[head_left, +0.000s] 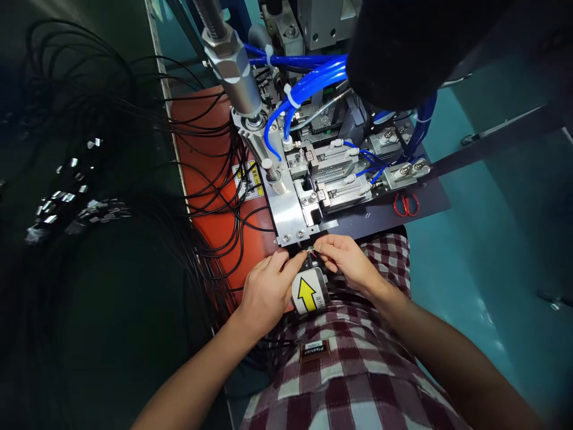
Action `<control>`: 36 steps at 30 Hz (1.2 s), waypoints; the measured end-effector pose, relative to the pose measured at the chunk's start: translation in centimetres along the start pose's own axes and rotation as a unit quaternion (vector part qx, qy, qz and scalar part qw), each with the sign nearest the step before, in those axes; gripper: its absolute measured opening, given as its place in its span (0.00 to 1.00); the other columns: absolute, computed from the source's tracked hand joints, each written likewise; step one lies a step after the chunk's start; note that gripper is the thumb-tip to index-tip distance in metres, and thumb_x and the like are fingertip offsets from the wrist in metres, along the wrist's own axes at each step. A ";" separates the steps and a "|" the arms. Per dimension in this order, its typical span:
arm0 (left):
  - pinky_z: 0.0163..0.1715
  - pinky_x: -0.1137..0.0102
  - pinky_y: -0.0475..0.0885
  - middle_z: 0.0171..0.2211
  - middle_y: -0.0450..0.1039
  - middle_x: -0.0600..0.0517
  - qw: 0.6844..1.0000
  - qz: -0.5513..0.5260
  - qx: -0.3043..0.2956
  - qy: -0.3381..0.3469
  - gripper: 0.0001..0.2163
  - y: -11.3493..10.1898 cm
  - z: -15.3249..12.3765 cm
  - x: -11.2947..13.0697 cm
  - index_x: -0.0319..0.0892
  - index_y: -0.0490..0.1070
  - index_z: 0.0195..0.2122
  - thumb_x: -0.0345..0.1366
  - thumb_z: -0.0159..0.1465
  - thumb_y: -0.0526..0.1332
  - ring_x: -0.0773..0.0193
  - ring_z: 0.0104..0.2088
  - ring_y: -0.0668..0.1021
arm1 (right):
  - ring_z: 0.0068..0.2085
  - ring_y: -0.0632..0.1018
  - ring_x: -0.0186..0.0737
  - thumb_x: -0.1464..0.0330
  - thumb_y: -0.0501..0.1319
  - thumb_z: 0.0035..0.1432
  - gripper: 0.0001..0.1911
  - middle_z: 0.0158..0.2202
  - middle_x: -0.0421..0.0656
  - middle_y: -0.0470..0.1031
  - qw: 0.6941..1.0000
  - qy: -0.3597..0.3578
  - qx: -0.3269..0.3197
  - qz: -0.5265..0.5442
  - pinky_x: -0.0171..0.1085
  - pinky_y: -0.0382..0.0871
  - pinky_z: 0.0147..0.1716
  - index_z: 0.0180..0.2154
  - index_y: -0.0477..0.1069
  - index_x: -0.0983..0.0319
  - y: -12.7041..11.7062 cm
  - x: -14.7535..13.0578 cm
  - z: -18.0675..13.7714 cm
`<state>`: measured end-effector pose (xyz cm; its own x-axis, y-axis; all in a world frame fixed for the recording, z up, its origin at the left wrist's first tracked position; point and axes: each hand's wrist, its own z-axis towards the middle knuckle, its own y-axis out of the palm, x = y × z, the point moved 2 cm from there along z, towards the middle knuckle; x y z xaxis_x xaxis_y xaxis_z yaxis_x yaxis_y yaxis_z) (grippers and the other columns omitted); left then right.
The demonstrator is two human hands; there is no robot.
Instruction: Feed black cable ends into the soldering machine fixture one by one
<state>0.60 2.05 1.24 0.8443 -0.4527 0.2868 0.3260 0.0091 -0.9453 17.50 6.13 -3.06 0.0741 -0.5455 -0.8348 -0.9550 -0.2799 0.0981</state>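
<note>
"Pinched narrow: the right hand (347, 258) has its thumb and forefinger together on the wires (312, 251). What of the left hand (267, 291)?"

"Its thumb reaches to the same spot from the left, with the fingers by the lower edge of the block (289, 222). Whether it grips the wires or only steadies them, one cannot tell."

"Where exactly are the wires?"

"Just below the centre of the frame, between the two hands and above the arrow label (308, 291). A bit of red shows; the rest is too small to make out."

"How would they handle?"

"Next to no weight, most likely, and limp at the tips. Strands that thin probably bend at a touch and might fray or snap under a hard tug."

"Slippery?"

"Perhaps a little, being so fine. They call for fingertips rather than a palm."

"And the best place to take hold?"

"Probably just back from the tip, with the other hand bracing close by. The black cables (234, 140), left of centre, look springy in their curves, so slack would spare the pinch."
</note>
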 end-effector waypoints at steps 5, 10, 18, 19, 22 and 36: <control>0.28 0.71 0.70 0.31 0.68 0.48 1.000 -0.012 -0.004 -0.003 0.14 0.2 -0.1 -0.2 0.37 0.72 0.49 0.28 0.66 0.51 0.63 0.29 0.73 | 0.18 0.61 0.28 0.59 0.60 0.57 0.13 0.20 0.34 0.62 0.999 -0.023 0.028 -0.012 0.30 0.53 0.17 0.31 0.68 0.63 0.4 0.5 -1.5; 0.29 0.72 0.71 0.32 0.67 0.48 1.000 -0.023 -0.002 -0.009 0.15 0.3 -0.2 -0.3 0.38 0.72 0.50 0.29 0.66 0.51 0.63 0.31 0.74 | 0.25 0.67 0.33 0.67 0.58 0.59 0.08 0.23 0.39 0.67 0.952 -0.162 0.111 -0.233 0.34 0.60 0.26 0.29 0.70 0.62 1.0 -1.1 -2.8; 0.29 0.71 0.71 0.32 0.68 0.48 0.999 -0.043 0.012 -0.007 0.14 0.4 -0.3 -0.4 0.37 0.72 0.49 0.28 0.66 0.51 0.63 0.31 0.74 | 0.18 0.62 0.30 0.64 0.57 0.58 0.08 0.19 0.34 0.62 0.995 -0.069 0.015 -0.065 0.32 0.55 0.18 0.29 0.67 0.61 0.3 -0.6 -1.1; 0.30 0.71 0.72 0.32 0.68 0.48 0.999 -0.046 0.016 -0.006 0.14 0.5 -0.3 -0.4 0.36 0.72 0.49 0.28 0.66 0.52 0.62 0.31 0.74 | 0.18 0.61 0.29 0.63 0.58 0.58 0.09 0.19 0.34 0.61 0.998 -0.060 0.000 -0.037 0.31 0.54 0.18 0.29 0.66 0.61 0.2 -0.4 -0.9; 0.31 0.70 0.72 0.32 0.68 0.47 0.998 -0.051 0.021 -0.005 0.14 0.5 -0.2 -0.4 0.35 0.72 0.48 0.27 0.65 0.52 0.61 0.32 0.74 | 0.20 0.63 0.30 0.64 0.58 0.59 0.08 0.21 0.35 0.62 0.993 -0.096 0.005 -0.064 0.31 0.56 0.20 0.31 0.67 0.62 0.1 -0.4 -1.0; 0.32 0.68 0.74 0.34 0.70 0.46 0.998 -0.056 0.015 -0.012 0.14 0.4 -0.1 -0.3 0.36 0.72 0.48 0.27 0.65 0.52 0.60 0.34 0.75 | 0.20 0.66 0.29 0.58 0.57 0.61 0.14 0.22 0.35 0.64 0.998 -0.054 -0.027 -0.005 0.32 0.59 0.21 0.31 0.67 0.62 -0.5 0.5 -0.2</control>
<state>0.41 2.08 0.78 0.8120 -0.4309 0.3937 0.4304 -0.0136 -0.9026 18.06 5.90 -3.42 0.0485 -0.4545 -0.8894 -0.9373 -0.3284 0.1167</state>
